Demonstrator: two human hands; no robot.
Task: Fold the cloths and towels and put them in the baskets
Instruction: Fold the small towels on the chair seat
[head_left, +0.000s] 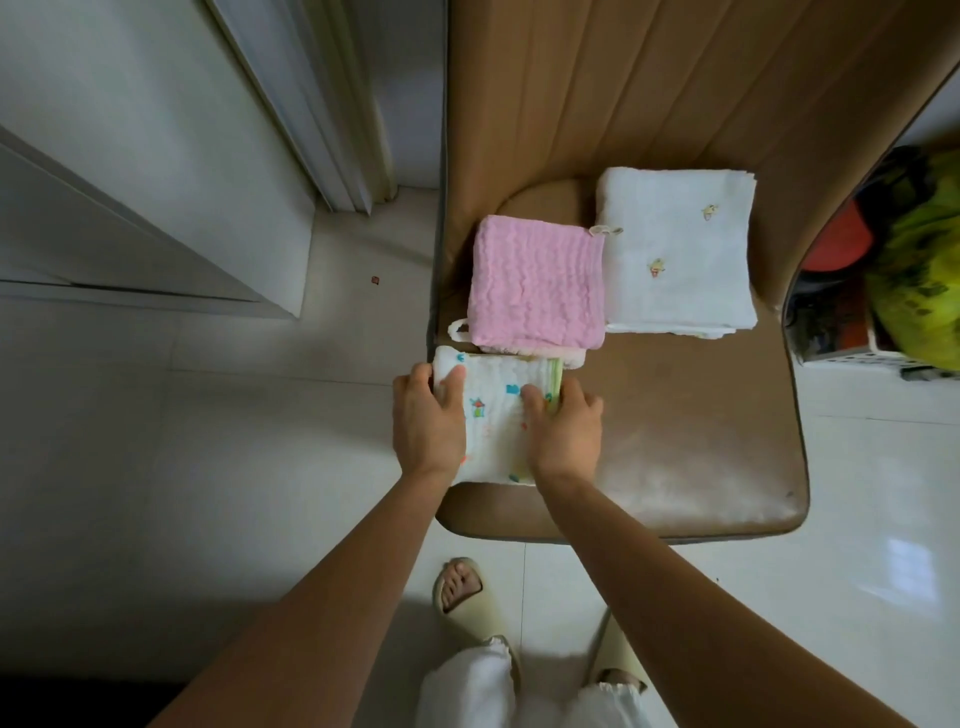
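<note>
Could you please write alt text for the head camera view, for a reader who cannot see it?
Seen from above, a person's left hand and right hand grip the sides of a folded printed cloth on a brown chair seat. Behind it lie a folded pink towel and a folded white cloth.

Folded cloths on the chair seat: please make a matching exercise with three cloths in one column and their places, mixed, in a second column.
Column A
1. pink cloth
2. plain white cloth
3. printed cloth

Column B
a. under both hands, at the seat's near left corner
b. far right on the seat, nearest the chair back
c. in the middle, its edge lying over the white one

Pairs: 1-c, 2-b, 3-a
</note>
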